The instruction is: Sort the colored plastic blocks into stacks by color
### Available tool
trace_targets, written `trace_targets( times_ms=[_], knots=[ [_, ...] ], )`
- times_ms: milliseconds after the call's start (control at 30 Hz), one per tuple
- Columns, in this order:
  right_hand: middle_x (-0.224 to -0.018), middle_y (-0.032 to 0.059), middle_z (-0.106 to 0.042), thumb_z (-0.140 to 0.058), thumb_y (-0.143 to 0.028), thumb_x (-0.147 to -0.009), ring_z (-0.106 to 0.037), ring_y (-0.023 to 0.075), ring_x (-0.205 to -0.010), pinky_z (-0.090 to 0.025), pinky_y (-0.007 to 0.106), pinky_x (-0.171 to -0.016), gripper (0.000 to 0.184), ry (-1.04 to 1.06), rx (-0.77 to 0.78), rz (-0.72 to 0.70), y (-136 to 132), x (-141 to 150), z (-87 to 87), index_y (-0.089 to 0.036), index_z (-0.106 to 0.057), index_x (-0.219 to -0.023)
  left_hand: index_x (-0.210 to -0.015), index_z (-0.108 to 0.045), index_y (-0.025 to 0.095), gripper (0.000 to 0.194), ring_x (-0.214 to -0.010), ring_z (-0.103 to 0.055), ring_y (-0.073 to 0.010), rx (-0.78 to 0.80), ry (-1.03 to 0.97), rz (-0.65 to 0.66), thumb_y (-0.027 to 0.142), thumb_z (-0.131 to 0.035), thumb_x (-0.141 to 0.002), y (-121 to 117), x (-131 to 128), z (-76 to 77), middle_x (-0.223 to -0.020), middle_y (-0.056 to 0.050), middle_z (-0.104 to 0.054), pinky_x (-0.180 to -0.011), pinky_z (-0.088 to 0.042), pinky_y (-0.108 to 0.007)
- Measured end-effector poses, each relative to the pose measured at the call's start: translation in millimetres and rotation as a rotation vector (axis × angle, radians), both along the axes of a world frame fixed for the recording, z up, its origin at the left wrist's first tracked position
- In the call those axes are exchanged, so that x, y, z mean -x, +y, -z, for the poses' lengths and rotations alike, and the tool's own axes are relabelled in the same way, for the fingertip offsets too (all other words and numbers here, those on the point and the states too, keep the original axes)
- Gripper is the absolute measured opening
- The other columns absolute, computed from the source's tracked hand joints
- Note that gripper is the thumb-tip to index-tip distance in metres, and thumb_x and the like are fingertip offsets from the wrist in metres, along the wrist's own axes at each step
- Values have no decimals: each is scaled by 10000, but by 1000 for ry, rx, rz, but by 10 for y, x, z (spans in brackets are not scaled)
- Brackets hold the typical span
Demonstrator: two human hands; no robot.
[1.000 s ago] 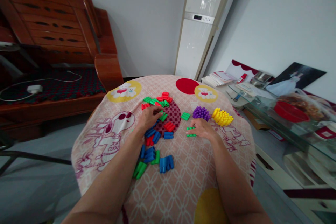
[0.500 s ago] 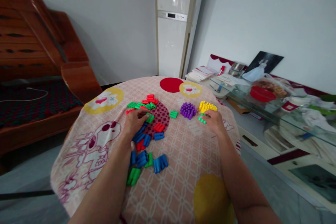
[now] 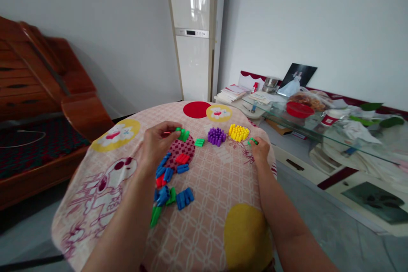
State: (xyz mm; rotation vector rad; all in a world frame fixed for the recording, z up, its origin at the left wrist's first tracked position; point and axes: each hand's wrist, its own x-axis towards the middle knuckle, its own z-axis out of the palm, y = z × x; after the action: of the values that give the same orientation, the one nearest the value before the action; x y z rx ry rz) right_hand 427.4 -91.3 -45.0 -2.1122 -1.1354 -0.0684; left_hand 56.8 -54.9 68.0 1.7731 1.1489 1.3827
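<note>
You have two hands in view, each gripping one thing. Your left hand [image 3: 157,143] pinches a green block [image 3: 184,134] at its fingertips, over the far left part of the surface [image 3: 219,191]; whether it is lifted clear, you cannot tell. Your right hand [image 3: 261,149] pinches a small green piece [image 3: 253,141] near the right edge, mostly covered by your fingers.

Between them you have one lone green block [image 3: 199,142], one purple cluster [image 3: 216,136] and one yellow cluster [image 3: 239,132]; their pegs crowd too tightly to count. Nearer you, count two red blocks [image 3: 182,159], two other green blocks [image 3: 171,196] and at least five blue blocks [image 3: 185,198]; some overlap, and your left forearm cuts off several. A red sliver [image 3: 166,134] shows behind your left fingers, the rest hidden.
</note>
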Motion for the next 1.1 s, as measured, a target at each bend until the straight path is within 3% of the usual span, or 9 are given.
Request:
trace_targets(
  times_ms=[133,200,367,533,700,867,1000,1100],
  knots=[
    [-975,129,-771,-539,-329,-819,-652,244,-863,-436,309,-770,352,11,15,-27,-11,24,-27,-151,-777,-1008,-927,-736,146,193,-763,-704,-176,37,2,323,201,-670,-754,-41,-851,209,-851,-53,-750,-726,-582,-295],
    [-963,146,-767,-486,-356,-860,-652,244,-852,-438,313,-777,393,35,-15,-34,-32,13,-39,-125,-778,-988,-908,-735,149,190,-773,-703,-167,76,23,382,110,-649,-744,-45,-1284,384,-842,-45,-752,-752,-577,-292],
    [-957,197,-755,-278,-378,-940,-666,271,-891,-457,327,-792,587,166,-106,11,-69,-82,-42,-65,-773,-970,-881,-752,154,252,-798,-704,-161,147,107,270,-4,-660,-708,-51,-2078,746,-847,-42,-761,-790,-564,-286],
    [-1039,218,-751,-259,-377,-931,-675,292,-992,-479,341,-845,610,240,-131,-9,-29,-156,-6,-65,-772,-1044,-942,-765,160,276,-864,-715,-179,217,131,203,-5,-646,-756,-49,-2509,963,-941,-70,-785,-851,-553,-311],
    [-1021,197,-764,-274,-389,-932,-666,292,-998,-483,345,-852,599,221,-159,-24,-8,-168,27,-95,-784,-1039,-985,-762,208,296,-941,-712,-185,146,140,222,17,-653,-786,9,-2689,1061,-1007,-52,-785,-937,-536,-340],
    [-1002,192,-764,-267,-415,-943,-670,275,-949,-477,323,-809,615,218,-142,-30,-29,-146,43,-93,-786,-1017,-1005,-755,194,283,-955,-711,-192,101,155,209,35,-652,-795,-4,-2683,1061,-1036,-74,-778,-928,-541,-332],
    [-987,198,-763,-276,-426,-942,-666,280,-910,-467,340,-816,621,233,-153,-31,-35,-138,62,-73,-782,-1017,-1030,-751,170,286,-923,-715,-189,51,139,185,49,-632,-800,22,-2430,841,-1036,-89,-776,-866,-557,-305],
    [-962,192,-766,-291,-415,-934,-661,287,-905,-458,351,-818,604,237,-149,-19,-23,-149,86,-78,-788,-1001,-1001,-752,151,284,-876,-712,-184,29,159,49,44,-614,-777,171,-1979,585,-992,-84,-778,-842,-556,-299]
  ],
)
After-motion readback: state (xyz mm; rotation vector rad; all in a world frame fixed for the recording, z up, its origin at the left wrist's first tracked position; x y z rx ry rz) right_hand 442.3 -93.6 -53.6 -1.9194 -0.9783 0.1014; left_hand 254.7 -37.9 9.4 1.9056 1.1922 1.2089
